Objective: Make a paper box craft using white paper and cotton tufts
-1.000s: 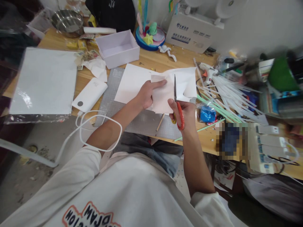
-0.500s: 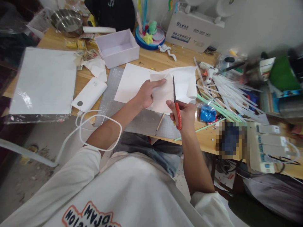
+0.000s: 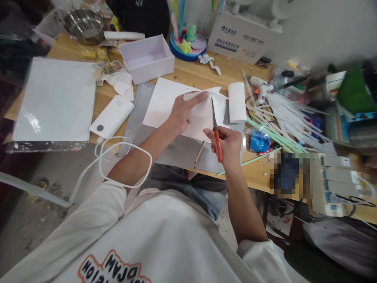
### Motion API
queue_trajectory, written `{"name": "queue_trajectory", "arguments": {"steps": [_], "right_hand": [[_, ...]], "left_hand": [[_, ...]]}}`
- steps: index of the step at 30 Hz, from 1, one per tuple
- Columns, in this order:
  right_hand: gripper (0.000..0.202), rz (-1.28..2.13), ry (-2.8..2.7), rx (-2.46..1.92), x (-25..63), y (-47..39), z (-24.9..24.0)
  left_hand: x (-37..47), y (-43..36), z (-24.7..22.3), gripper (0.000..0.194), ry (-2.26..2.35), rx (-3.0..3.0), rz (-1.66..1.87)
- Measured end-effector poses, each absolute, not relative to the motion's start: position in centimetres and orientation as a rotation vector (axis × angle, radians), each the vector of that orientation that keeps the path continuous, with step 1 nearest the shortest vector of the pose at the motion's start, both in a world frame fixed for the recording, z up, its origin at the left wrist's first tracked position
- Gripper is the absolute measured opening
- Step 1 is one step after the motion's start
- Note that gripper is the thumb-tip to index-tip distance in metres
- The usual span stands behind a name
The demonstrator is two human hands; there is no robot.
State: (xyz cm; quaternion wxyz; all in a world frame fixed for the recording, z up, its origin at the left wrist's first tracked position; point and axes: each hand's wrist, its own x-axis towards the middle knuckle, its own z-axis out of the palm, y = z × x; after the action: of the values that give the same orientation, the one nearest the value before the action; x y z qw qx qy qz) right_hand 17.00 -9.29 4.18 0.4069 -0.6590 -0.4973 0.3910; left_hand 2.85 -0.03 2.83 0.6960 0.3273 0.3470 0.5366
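Between the thumb and fingers of my left hand (image 3: 183,112) is a piece of white paper (image 3: 200,116), raised over the mat. My right hand (image 3: 229,144) grips scissors with red handles (image 3: 218,146). Their dark blades point away from me along the right edge of the held paper; whether they are parted is hard to make out. Under my left hand lies a larger white sheet (image 3: 157,100). A separate curled strip of white paper (image 3: 236,102) rests right of the blades. A short wooden stick (image 3: 200,151) lies on the grey cutting mat (image 3: 173,151) near me.
On the left are a power bank (image 3: 112,118) with a looping white cable and a bagged stack of white sheets (image 3: 55,102). A lilac box (image 3: 149,65) stands behind. To the right lie a glue gun (image 3: 262,88), many glue sticks (image 3: 290,120) and a power strip (image 3: 332,184).
The curled strip at the right has come apart from the paper and now lies by itself. The scissors have shifted slightly left, and my left fingers reach further across the held paper.
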Motion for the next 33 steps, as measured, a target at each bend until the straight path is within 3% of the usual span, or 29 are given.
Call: {"name": "queue_trajectory", "arguments": {"steps": [20,28,33], "right_hand": [[0.059,1.305,-1.202,-1.579,16.0,-7.1,4.2],[0.061,1.346,-1.197,-1.604,15.5,-6.5,4.8],[0.060,1.347,-1.181,-1.605,15.4,-6.2,4.3]], "left_hand": [[1.5,1.3,1.7,0.040,1.153,0.827,1.237],[1.4,2.4,0.9,0.094,1.327,0.632,1.168],[1.3,2.4,0.6,0.092,1.363,0.718,1.208]]}}
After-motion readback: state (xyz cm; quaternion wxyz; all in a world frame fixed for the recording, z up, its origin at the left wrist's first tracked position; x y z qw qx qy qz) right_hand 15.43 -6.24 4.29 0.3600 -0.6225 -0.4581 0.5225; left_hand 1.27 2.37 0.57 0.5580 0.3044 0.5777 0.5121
